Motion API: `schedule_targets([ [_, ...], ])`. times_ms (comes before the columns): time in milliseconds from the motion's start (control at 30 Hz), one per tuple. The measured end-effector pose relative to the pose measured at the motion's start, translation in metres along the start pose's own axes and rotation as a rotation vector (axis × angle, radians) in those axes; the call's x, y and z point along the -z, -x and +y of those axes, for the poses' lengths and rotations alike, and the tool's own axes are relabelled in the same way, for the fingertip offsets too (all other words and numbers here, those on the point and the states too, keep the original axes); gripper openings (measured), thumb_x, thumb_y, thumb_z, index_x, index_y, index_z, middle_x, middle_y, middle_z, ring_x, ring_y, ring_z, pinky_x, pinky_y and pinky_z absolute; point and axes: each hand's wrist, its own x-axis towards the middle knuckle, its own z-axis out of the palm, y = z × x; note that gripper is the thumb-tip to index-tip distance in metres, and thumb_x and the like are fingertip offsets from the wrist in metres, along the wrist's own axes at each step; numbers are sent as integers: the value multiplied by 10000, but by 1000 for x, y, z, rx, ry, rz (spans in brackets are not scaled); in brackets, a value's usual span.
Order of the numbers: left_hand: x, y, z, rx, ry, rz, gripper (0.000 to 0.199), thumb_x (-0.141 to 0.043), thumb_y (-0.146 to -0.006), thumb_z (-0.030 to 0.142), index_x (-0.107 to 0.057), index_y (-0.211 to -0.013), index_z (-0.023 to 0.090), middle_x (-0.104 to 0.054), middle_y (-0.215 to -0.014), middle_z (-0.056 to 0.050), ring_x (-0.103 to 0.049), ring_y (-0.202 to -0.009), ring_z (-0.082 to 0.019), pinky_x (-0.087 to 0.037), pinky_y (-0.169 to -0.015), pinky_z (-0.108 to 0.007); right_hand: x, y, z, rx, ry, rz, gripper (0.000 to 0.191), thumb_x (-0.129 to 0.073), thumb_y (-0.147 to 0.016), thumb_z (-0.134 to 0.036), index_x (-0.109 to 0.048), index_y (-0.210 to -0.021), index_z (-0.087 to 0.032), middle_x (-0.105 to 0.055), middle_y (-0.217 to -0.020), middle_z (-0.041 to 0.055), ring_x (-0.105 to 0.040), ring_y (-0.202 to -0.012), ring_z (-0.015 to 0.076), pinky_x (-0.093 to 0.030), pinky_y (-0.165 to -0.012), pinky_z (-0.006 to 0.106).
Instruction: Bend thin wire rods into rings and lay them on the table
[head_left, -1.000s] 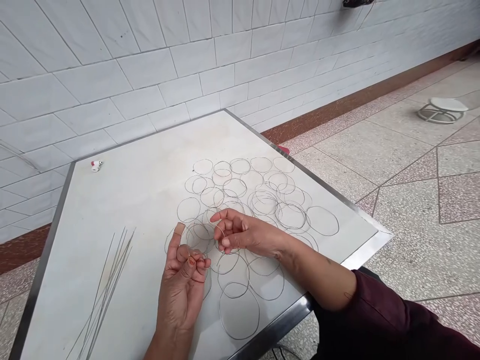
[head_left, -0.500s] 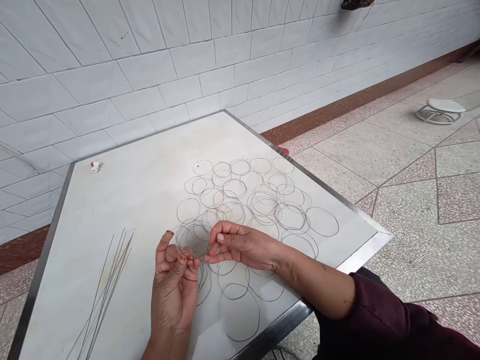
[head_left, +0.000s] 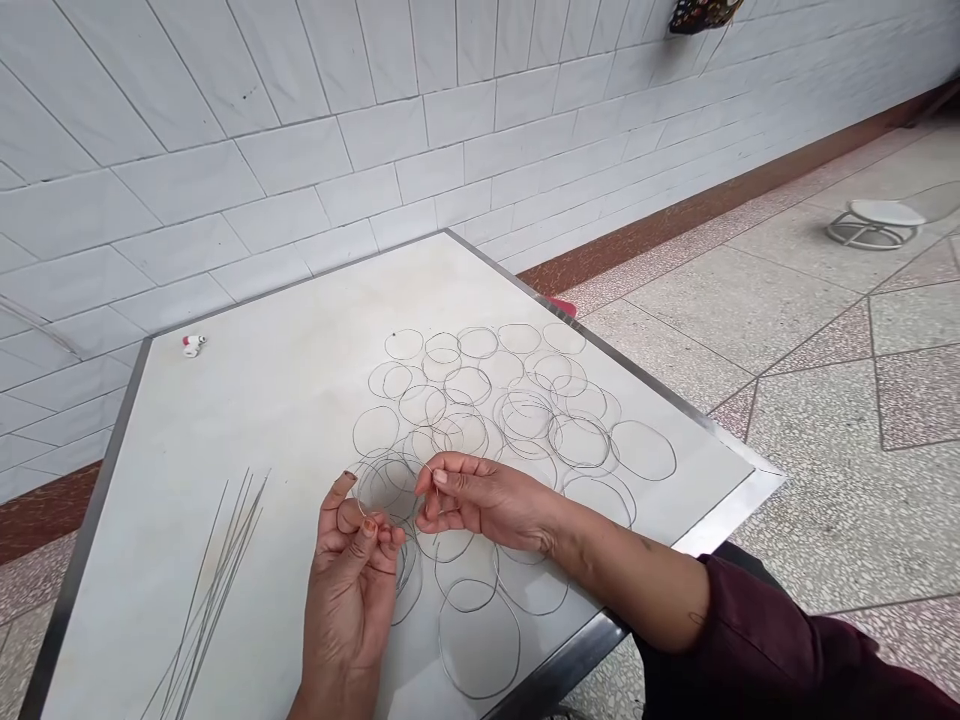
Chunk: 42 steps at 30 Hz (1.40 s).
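Many wire rings [head_left: 551, 432] lie formed at right on the table [head_left: 292, 390], several straight wires [head_left: 213, 590] remain at near left, and the left hand's [head_left: 351, 590] and right hand's [head_left: 480, 500] fingers pinch one curved wire [head_left: 358, 497], apparently unfinished.

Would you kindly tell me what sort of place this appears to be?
Probably a small workroom: wire rings spread over a metal-edged table, straight wires lying beside them, and a white tiled wall behind.
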Motion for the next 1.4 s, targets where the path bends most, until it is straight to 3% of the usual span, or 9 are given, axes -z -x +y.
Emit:
schedule_targets([
  [267, 0, 0, -2, 7, -70, -44, 640, -914, -577, 134, -710, -1170, 262, -498, -664, 87, -596, -669, -93, -586, -607, -202, 3, -1, 2, 12, 74, 29, 305, -778, -849, -412, -717, -985, -146, -682, -739, 0, -690, -744, 123, -515, -842, 313],
  [467, 5, -4, -4, 30, -77, -36, 603, -903, -609, 149, -709, -1168, 265, -512, -688, 83, -606, -682, -88, -597, -706, -232, 5, -2, -1, 13, 37, 80, 303, -768, -856, -428, -718, -994, -163, -677, -794, 0, -668, -770, 108, -506, -845, 306],
  [700, 10, -10, -7, -45, -174, -66, 508, -886, -647, 216, -691, -1114, 253, -554, -641, 81, -587, -633, -104, -567, -704, -260, 4, -3, -1, 24, 185, 136, 342, -791, -813, -466, -709, -945, -161, -682, -808, 13, -668, -786, 132, -497, -857, 330],
  [900, 13, -16, 6, -152, -507, -69, 492, -822, -728, 303, -635, -1176, 227, -648, -707, 42, -647, -737, -163, -548, -823, -348, 7, -4, 1, 130, 459, 119, 336, -668, -906, -487, -688, -1122, -230, -673, -1042, 46, -626, -1015, 173, -499, -891, 348],
  [1167, 24, -35, 21, -297, -785, 20, 516, -753, -752, 333, -604, -1229, 205, -667, -752, 14, -633, -748, -187, -544, -731, -339, 18, -9, 16, 116, 552, 78, 425, -628, -947, -404, -569, -1343, -263, -641, -1214, 64, -625, -1115, 191, -504, -980, 400],
  [1400, 26, -46, 31, -327, -1048, 98, 446, -661, -798, 320, -616, -1226, 204, -697, -813, -4, -664, -729, -192, -538, -782, -371, 14, -7, 10, 81, 602, 99, 311, -618, -948, -365, -626, -1233, -240, -658, -1157, 63, -653, -1014, 180, -522, -879, 366],
])
